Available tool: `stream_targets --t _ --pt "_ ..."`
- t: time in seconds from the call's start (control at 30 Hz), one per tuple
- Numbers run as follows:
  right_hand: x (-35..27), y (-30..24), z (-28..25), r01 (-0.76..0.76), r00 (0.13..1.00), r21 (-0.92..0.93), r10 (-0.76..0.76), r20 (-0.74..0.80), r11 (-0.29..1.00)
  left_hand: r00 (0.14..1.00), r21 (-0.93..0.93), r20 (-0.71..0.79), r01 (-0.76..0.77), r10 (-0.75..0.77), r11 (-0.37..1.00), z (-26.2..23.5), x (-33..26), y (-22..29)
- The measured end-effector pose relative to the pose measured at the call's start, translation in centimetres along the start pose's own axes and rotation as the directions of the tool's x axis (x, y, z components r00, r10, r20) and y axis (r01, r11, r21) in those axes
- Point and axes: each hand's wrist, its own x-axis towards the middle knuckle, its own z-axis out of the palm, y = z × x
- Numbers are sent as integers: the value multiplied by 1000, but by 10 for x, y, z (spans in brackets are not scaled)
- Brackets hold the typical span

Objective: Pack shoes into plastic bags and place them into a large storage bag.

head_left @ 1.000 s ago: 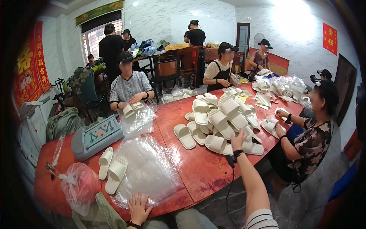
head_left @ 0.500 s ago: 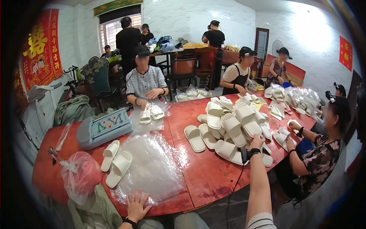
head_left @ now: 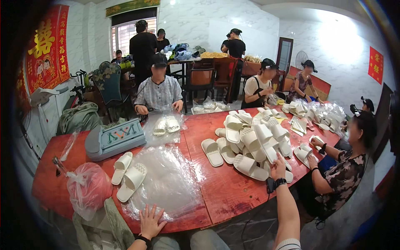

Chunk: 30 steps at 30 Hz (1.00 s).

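My left hand (head_left: 151,222) lies with spread fingers at the table's near edge, touching the lower border of a stack of clear plastic bags (head_left: 166,181). At the pile of cream slippers (head_left: 252,141), my right hand (head_left: 278,170) grips the near end of a cream slipper (head_left: 264,136); its fingers are partly hidden. Left of the bags lie two loose cream slippers, one (head_left: 133,181) close to the bags and one (head_left: 121,166) farther out.
A grey-blue device (head_left: 114,139) and a tied bag with red contents (head_left: 88,189) stand on the left of the red table (head_left: 193,143). Across, a person (head_left: 158,89) handles bagged slippers (head_left: 166,125). At right, another person (head_left: 341,166) holds a slipper (head_left: 305,154).
My right hand has drawn its slipper slightly nearer and left from the pile's top. My left hand stays on the bags' edge. The person opposite has moved both hands apart to the bag's sides.
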Motion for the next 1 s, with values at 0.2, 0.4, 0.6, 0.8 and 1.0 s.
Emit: stream_targets --t 0.2,0.4,0.6,0.8,1.0 --pt "-66 -16 -22 -136 971 -129 157 177 982 1000 9 -23 -7 7 1000 3 -1 0" --pt "-125 17 -36 -281 902 -427 388 187 859 999 7 -40 -8 8 1000 1 1 1" --pt "-137 30 -22 -388 858 -518 505 100 762 998 13 -67 -20 21 1000 3 1 1" --pt "-156 62 -15 -436 777 -558 608 161 706 998 24 -60 -11 12 1000 4 -1 0" --pt "-181 80 0 482 869 -876 128 479 8 998 26 -66 -2 3 1000 4 0 -3"
